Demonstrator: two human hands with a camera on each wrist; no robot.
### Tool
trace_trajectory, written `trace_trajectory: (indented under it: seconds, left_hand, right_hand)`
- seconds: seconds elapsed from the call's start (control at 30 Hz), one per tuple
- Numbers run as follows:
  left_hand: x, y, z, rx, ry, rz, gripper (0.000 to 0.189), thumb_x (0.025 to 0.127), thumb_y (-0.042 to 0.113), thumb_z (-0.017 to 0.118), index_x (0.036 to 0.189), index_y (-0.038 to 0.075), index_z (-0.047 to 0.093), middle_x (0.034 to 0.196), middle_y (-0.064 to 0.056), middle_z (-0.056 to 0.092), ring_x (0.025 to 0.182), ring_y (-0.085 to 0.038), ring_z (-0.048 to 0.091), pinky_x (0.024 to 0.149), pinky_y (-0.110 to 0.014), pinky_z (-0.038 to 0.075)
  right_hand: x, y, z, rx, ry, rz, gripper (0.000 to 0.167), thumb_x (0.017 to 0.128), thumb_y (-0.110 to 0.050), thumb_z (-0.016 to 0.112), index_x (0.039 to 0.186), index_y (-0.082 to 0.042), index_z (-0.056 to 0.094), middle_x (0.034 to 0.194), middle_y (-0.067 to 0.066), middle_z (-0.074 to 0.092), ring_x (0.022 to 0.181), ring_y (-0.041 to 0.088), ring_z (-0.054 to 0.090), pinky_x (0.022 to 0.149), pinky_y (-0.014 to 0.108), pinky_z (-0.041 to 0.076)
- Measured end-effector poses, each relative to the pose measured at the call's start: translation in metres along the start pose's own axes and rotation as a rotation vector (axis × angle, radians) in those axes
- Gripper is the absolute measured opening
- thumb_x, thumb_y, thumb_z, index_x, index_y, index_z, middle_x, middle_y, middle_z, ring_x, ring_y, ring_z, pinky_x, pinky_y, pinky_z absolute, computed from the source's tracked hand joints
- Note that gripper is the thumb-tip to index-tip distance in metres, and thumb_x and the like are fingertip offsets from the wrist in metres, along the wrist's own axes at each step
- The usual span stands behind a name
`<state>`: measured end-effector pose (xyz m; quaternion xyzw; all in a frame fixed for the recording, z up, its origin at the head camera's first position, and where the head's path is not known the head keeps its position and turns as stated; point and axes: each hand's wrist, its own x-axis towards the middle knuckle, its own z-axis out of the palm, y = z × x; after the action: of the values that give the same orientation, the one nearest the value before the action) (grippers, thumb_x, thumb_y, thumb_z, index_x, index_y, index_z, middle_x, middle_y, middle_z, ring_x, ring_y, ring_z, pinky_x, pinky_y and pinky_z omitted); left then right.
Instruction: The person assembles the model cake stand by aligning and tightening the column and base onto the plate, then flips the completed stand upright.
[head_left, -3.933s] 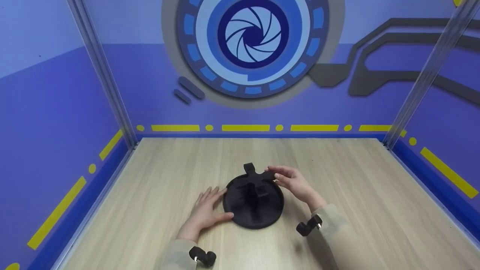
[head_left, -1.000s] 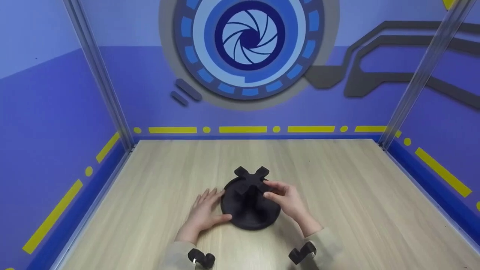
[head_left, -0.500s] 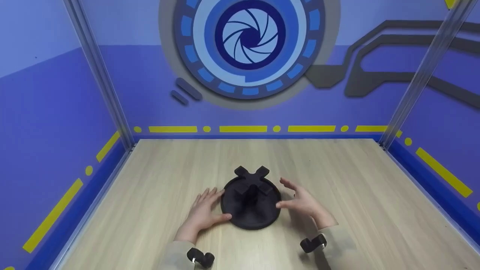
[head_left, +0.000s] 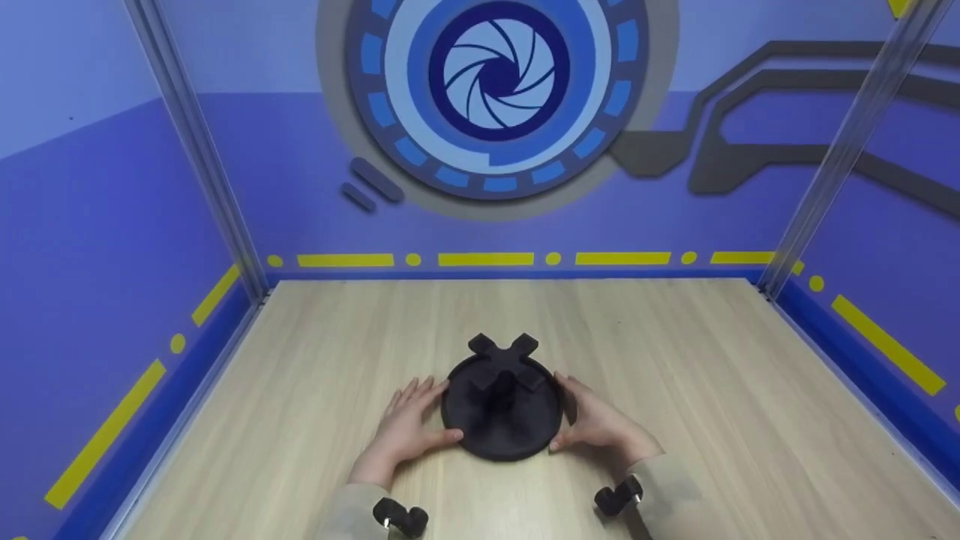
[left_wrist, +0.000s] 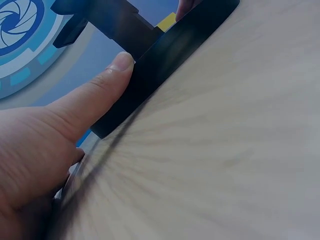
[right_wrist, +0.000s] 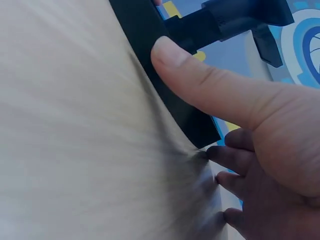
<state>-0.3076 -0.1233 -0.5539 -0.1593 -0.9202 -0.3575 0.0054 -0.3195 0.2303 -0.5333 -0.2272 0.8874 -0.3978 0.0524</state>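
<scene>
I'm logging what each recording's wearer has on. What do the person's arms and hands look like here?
Both hands are bare: the left hand and the right hand wear no gloves or rings that show. Light beige long sleeves reach the wrists. Each wrist carries a small black camera mount with a silvery screw or fitting; the right one looks alike.

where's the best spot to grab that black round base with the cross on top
Probably the rim of the black base, from its two opposite sides, as the left hand and right hand already sit. The disc lies flat and wide on the table, so a two-sided grip looks steadier than the narrow post under the cross.
</scene>
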Motion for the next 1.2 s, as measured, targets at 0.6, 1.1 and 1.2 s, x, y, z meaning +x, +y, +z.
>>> trace_trajectory:
  seconds: [0.6,1.1,1.2]
  left_hand:
    - [-0.004,0.0034,0.0034,0.038,0.024,-0.033,0.109,0.064,0.053,0.093,0.156,0.016,0.045,0.164,-0.025,0.035,0.154,-0.058,0.017,0.127,-0.071,0.013]
    - [-0.0013,0.0049,0.0025,-0.025,0.004,0.022,0.111,0.065,0.041,0.094,0.156,0.003,0.042,0.161,-0.03,0.037,0.154,-0.049,0.028,0.128,-0.068,-0.004]
    - [-0.0009,0.005,0.0016,-0.056,0.012,0.024,0.111,0.066,0.039,0.094,0.156,0.003,0.041,0.161,-0.029,0.038,0.154,-0.049,0.028,0.128,-0.068,-0.006]
  right_hand:
    - [0.0006,0.0001,0.0038,-0.071,0.039,0.027,0.117,0.061,-0.019,0.099,0.155,0.008,0.035,0.157,0.039,0.035,0.149,0.057,0.029,0.123,0.068,0.027]
    - [0.0041,0.0024,0.0085,-0.033,0.06,0.024,0.119,0.058,-0.018,0.1,0.155,0.009,0.036,0.156,0.036,0.04,0.148,0.05,0.037,0.124,0.063,0.029]
    - [0.0053,0.0017,0.0072,-0.009,0.055,0.025,0.119,0.059,-0.017,0.099,0.155,0.008,0.035,0.158,0.033,0.039,0.149,0.047,0.037,0.124,0.062,0.028]
